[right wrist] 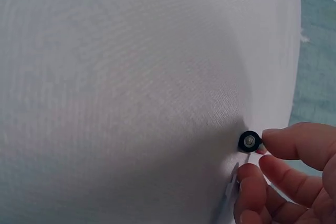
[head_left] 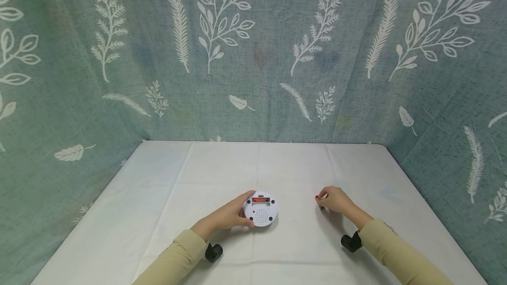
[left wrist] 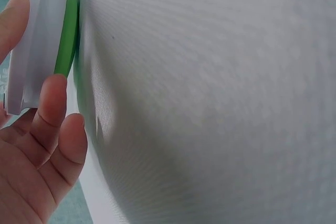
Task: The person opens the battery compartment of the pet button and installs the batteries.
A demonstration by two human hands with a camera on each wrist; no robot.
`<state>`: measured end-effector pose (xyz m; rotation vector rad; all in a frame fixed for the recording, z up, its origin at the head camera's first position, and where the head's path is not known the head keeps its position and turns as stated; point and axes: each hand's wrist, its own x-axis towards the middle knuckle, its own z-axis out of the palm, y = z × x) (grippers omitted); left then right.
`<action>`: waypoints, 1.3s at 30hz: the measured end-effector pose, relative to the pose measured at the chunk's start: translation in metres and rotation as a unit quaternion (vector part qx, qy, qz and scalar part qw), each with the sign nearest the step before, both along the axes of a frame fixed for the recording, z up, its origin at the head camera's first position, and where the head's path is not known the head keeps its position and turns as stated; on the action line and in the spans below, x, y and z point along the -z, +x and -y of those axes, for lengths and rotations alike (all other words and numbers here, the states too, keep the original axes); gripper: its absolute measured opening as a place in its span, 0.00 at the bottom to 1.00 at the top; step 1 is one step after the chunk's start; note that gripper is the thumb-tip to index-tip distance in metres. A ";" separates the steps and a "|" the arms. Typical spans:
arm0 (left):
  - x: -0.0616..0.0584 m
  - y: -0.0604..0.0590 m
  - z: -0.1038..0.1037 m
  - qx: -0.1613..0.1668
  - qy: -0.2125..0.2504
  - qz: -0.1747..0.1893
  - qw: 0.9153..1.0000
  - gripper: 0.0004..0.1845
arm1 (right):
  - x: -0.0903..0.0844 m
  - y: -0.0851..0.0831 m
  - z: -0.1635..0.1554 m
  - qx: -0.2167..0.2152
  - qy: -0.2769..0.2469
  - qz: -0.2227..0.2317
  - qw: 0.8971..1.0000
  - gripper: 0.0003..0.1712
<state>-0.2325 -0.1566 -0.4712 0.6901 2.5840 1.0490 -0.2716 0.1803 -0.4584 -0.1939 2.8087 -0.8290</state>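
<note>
Battery in hand: your right hand (head_left: pixel 336 200) pinches one small red cylindrical battery (head_left: pixel 318 200), just right of the head view's centre; thumb and fingertips (right wrist: pixel 286 142) curl round it.
Battery axis: in the right wrist view its black end cap (right wrist: pixel 249 141) faces the camera, so the long axis runs along your fingers; its tip is at the cloth.
Round device: one round white plastic device (head_left: pixel 260 208) lies back-up, low centre, with a speaker grille and an open compartment holding a second red cell (head_left: pixel 261 199).
Device edge: a green ring (left wrist: pixel 66 35) lies against the cloth.
Left hand: your left hand (head_left: pixel 229 214) grips the device's rim.
Surface: white cloth-covered table (head_left: pixel 293 166).
</note>
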 end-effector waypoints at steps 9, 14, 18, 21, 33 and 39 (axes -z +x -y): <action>-0.001 0.001 0.001 0.003 -0.001 -0.001 1.000 0.52 | 0.002 0.004 0.005 -0.013 0.021 -0.005 1.000 0.15; -0.001 0.001 0.001 0.002 -0.002 0.001 1.000 0.52 | 0.004 0.003 0.007 -0.029 0.059 -0.030 0.997 0.18; -0.001 0.001 0.001 0.002 -0.002 0.003 1.000 0.52 | 0.005 0.003 0.008 -0.038 0.074 -0.040 0.996 0.20; -0.001 0.001 0.001 0.003 -0.002 0.003 1.000 0.52 | 0.005 0.003 0.009 -0.043 0.075 -0.042 0.995 0.22; -0.003 0.002 0.001 0.002 -0.006 0.001 1.000 0.52 | 0.002 0.001 0.011 -0.058 0.016 -0.035 0.998 0.20; -0.004 0.002 0.000 0.000 -0.009 -0.002 1.000 0.51 | 0.000 0.001 0.011 -0.052 -0.033 -0.018 0.998 0.18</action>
